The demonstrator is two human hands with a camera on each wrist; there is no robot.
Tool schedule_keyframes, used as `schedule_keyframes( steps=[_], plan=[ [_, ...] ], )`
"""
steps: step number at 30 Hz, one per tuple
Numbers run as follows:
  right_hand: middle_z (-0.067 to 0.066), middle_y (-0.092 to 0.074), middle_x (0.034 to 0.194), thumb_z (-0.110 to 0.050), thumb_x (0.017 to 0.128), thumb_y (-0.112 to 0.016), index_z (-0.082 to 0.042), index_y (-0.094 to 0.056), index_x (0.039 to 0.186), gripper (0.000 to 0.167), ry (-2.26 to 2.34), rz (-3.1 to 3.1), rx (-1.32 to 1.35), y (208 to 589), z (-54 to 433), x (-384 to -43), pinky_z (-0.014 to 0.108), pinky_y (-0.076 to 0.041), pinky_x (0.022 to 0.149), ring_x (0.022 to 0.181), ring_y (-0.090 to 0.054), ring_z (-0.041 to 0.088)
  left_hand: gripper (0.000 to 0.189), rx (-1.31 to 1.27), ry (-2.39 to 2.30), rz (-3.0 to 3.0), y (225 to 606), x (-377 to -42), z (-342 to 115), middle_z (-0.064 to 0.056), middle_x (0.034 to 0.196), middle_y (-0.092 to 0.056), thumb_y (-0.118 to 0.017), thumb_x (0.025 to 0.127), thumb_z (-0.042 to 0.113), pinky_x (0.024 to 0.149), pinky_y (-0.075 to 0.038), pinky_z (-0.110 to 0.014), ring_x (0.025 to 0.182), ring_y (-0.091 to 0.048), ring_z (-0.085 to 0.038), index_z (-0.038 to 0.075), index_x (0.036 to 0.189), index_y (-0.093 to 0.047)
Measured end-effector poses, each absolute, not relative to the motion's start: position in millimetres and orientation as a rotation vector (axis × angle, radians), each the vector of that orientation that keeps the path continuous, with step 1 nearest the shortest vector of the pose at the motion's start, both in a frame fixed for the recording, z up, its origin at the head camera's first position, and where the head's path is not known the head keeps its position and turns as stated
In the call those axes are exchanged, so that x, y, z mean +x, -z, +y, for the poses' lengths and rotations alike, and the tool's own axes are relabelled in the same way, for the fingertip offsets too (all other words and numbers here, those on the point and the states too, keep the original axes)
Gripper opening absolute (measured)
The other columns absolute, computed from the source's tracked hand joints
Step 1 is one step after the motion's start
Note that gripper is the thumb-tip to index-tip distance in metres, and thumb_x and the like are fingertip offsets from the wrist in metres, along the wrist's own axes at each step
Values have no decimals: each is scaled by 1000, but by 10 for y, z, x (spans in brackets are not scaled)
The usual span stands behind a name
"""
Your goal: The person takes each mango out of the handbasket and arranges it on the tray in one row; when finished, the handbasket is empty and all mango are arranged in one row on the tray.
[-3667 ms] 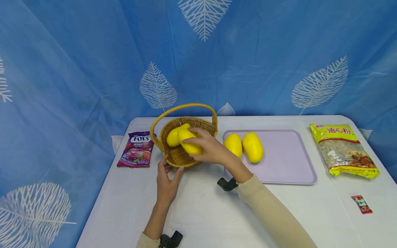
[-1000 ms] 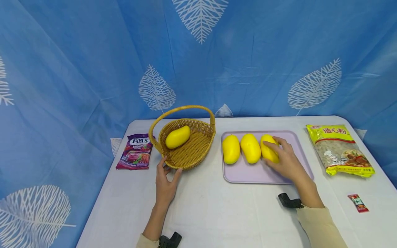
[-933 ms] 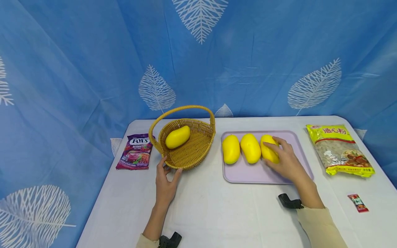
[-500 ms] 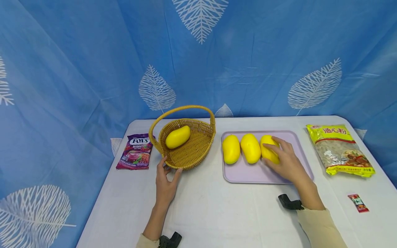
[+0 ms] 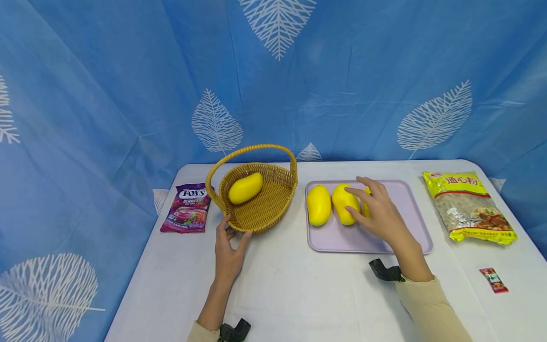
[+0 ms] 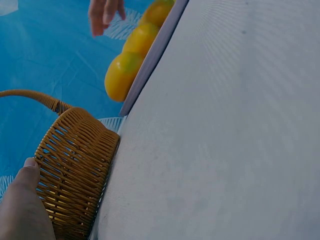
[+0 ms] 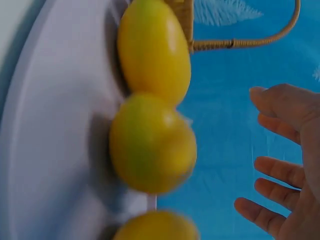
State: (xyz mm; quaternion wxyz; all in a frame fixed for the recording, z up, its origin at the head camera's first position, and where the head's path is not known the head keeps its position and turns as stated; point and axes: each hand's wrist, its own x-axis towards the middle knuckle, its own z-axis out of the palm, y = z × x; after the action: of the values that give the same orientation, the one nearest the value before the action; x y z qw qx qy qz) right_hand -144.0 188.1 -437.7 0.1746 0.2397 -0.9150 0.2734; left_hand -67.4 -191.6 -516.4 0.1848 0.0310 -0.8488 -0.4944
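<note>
My left hand (image 5: 228,251) holds the front-left edge of a wicker basket (image 5: 273,204), its thumb (image 6: 30,167) at the rim in the left wrist view. One yellow mango (image 5: 245,188) lies inside the basket. Three more sit side by side on a lilac tray (image 5: 342,243): a left mango (image 5: 318,206), a middle mango (image 5: 342,199) and a right mango (image 5: 366,207), mostly hidden behind my right hand (image 5: 380,211). That hand hovers over the tray with fingers spread and nothing in them. The right wrist view shows a gap between its fingers and the mangoes.
A purple FOX'S candy bag (image 5: 186,209) lies left of the basket. Right of the tray lies a yellow-topped food bag (image 5: 470,206), with a small red wrapped candy (image 5: 494,280) nearer the front. A blue leaf-print cloth (image 5: 342,95) hangs behind the white table (image 5: 299,294).
My right hand took a mango from the basket to the tray's right, held it there, then let go and moved up and left. My left hand stayed at the basket.
</note>
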Motion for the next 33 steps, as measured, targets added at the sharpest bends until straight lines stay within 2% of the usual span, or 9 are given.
schedule_keyframes(
  steps=[10,17,25,33],
  plan=[
    [14,-46,145,-23,87,-74,-15,-62,130,45,-875,-2561,989,4367,1068,-1472,55,-42,107,132,-42,35,68,77,1407,-2393,5173,-687,-1907,-14,141,-46,-68,93,31,100,-48,-33,116,-57,-23,13,147,-33],
    [17,-42,148,-22,89,-71,-14,-61,131,44,-928,-2530,1139,4442,592,-1514,50,-48,104,135,-42,35,68,61,1394,-2395,5175,-684,-1899,-15,142,-45,-69,93,30,100,-48,-35,116,-57,-25,10,147,-33],
    [13,-40,150,-35,95,-64,-18,-56,138,48,-925,-2619,1195,4401,221,-1607,45,-55,94,133,-46,32,68,41,1367,-2388,5171,-684,-1912,-17,140,-46,-69,92,28,98,-50,-37,115,-57,-26,8,146,-33],
    [16,-38,152,-38,96,-62,-19,-51,141,51,-926,-2754,1190,4411,-25,-1781,48,-44,109,139,-40,31,68,61,1376,-2393,5153,-688,-1924,-16,141,-46,-69,93,30,98,-50,-37,114,-57,-25,8,147,-33]
  ],
)
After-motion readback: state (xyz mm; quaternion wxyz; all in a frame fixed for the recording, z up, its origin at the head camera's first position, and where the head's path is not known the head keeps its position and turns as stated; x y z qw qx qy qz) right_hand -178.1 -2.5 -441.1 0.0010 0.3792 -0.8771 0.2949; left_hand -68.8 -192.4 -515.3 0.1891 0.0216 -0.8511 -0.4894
